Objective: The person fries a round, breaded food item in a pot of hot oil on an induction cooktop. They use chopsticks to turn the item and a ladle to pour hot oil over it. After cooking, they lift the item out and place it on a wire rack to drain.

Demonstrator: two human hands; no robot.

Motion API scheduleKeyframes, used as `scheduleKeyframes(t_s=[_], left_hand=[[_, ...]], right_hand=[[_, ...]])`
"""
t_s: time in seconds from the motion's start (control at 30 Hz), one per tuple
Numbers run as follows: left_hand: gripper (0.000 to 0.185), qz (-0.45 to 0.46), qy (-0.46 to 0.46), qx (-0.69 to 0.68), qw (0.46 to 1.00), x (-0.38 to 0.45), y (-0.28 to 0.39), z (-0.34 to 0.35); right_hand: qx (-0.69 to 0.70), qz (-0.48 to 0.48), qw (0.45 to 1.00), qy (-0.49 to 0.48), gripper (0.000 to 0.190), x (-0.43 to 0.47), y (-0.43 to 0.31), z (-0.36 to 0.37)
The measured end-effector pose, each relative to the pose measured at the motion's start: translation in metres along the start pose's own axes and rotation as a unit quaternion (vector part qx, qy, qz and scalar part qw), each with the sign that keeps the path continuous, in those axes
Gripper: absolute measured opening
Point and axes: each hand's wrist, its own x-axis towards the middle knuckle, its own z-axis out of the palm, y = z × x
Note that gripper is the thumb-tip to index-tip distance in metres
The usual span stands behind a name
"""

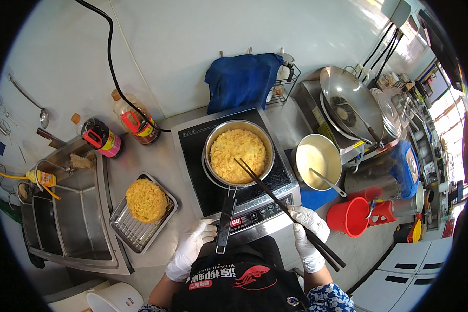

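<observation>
My gloved right hand grips a pair of long dark chopsticks, their tips touching a round golden fried cake inside a steel saucepan. The saucepan sits on a black-topped induction cooker, its dark handle pointing towards me. My gloved left hand, apparently holding nothing, is left of the handle's end, by the cooker's front edge; its fingers are partly curled. To the left, another golden fried cake lies on a wire rack in a steel tray.
Right of the cooker stands a pot of pale batter with a ladle. Two bottles of dark liquid stand behind the tray. A steel sink lies left; a wok and red bucket are right. A blue cloth hangs behind.
</observation>
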Motion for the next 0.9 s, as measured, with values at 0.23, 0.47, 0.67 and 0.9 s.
scheduleKeyframes(t_s=[0.23,0.47,0.67,0.9], left_hand=[[0.037,-0.015,-0.036,0.019,0.999,-0.002,0.0,0.015],[0.039,-0.002,-0.057,0.03,0.998,-0.002,0.006,0.015],[0.036,0.01,0.005,-0.002,1.0,0.0,0.004,0.006],[0.035,0.012,0.024,-0.004,1.0,-0.003,0.005,0.007]], right_hand=[[0.016,-0.012,1.0,0.008,0.019,0.0,-0.002,-0.001],[0.059,-0.027,0.998,0.011,0.019,0.002,0.001,0.003],[0.079,-0.04,0.996,0.025,0.02,0.002,0.015,0.024],[0.044,-0.032,0.998,-0.009,0.017,0.003,0.021,0.033]])
